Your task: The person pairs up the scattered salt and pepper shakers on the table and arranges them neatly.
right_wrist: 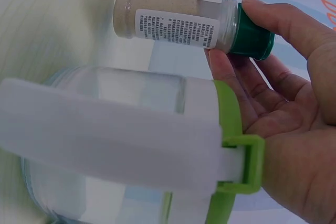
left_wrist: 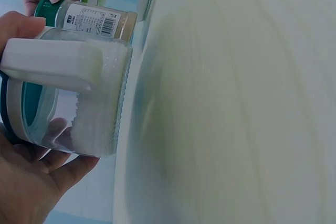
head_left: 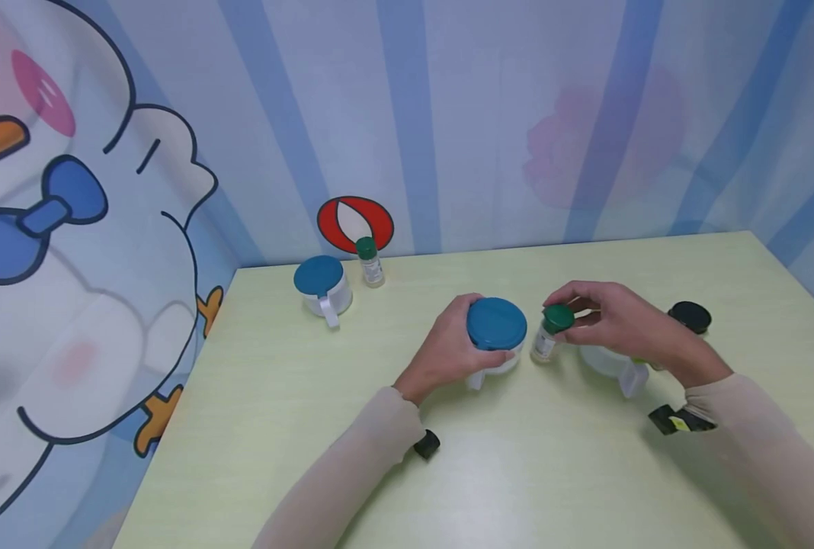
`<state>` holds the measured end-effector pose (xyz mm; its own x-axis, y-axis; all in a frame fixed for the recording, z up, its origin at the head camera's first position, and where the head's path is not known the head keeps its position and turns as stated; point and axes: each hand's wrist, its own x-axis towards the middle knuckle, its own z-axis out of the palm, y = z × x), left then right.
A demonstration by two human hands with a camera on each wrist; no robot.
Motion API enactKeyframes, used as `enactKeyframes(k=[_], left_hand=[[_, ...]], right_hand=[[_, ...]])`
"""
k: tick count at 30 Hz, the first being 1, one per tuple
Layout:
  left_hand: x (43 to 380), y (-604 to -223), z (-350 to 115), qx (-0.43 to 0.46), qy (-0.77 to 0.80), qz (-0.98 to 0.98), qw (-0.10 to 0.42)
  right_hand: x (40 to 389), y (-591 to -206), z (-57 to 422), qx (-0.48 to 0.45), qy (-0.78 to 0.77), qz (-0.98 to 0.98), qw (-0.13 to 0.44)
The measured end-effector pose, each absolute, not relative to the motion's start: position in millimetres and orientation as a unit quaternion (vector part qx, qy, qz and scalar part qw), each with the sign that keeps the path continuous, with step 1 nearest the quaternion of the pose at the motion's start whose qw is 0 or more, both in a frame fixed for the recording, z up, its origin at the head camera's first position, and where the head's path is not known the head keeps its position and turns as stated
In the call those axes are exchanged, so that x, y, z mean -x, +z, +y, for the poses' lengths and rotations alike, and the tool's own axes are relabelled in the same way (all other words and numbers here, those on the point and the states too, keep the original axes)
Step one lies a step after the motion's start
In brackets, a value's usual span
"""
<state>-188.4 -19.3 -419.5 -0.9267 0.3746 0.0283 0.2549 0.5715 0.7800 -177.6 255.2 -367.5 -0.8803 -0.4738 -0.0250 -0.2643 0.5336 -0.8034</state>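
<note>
My left hand grips a clear seasoning jar with a blue lid and a white handle. White grains lie inside this jar in the left wrist view. Just to its right, my right hand pinches the green cap of a small spice bottle. The bottle has a printed white label and holds beige powder. Under my right wrist stands another white-handled clear jar, partly hidden; its green lid shows in the right wrist view.
At the back left, a second blue-lidded jar stands beside another green-capped spice bottle. A black-lidded container is partly hidden behind my right forearm. A cartoon-printed wall borders the pale table.
</note>
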Motion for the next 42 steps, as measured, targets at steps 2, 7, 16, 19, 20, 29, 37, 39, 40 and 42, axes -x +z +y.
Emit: enactKeyframes(k=[2,7,16,19,20,29,37,39,40,42], left_hand=[[187.8,-421.2,-16.4,-0.18,0.427,0.883,0.071],[186.8,-426.2,-10.3,-0.186,0.428,0.882,0.071],[185.1,-424.6,-2.5,-0.186,0.438,0.876,0.071],[184.7,-426.0,1.4,-0.183,0.447,0.872,0.074],[184.7,-426.8,2.5,-0.181,0.45,0.871,0.076],[183.8,-432.9,2.6,-0.176,0.493,0.842,0.132],[186.6,-430.9,-10.1,-0.204,0.517,0.81,0.186],[187.1,-430.3,-12.7,-0.207,0.523,0.804,0.192],[187.2,-430.0,-13.5,-0.208,0.524,0.803,0.193],[187.5,-429.9,-14.5,-0.21,0.528,0.8,0.193]], right_hand=[[177.4,-367.2,255.2,0.212,-0.43,0.869,0.122],[177.3,-366.7,254.6,0.214,-0.428,0.869,0.125],[179.9,-364.5,250.1,0.222,-0.398,0.884,0.105],[180.3,-364.1,248.7,0.223,-0.376,0.894,0.097],[180.4,-364.2,248.6,0.223,-0.37,0.897,0.095],[179.9,-364.9,250.0,0.248,-0.351,0.899,0.087],[181.4,-364.5,253.7,0.263,-0.34,0.898,0.092],[181.4,-363.3,254.0,0.268,-0.34,0.896,0.095],[181.4,-362.6,254.0,0.27,-0.34,0.895,0.097],[181.9,-361.7,254.0,0.272,-0.342,0.894,0.101]])
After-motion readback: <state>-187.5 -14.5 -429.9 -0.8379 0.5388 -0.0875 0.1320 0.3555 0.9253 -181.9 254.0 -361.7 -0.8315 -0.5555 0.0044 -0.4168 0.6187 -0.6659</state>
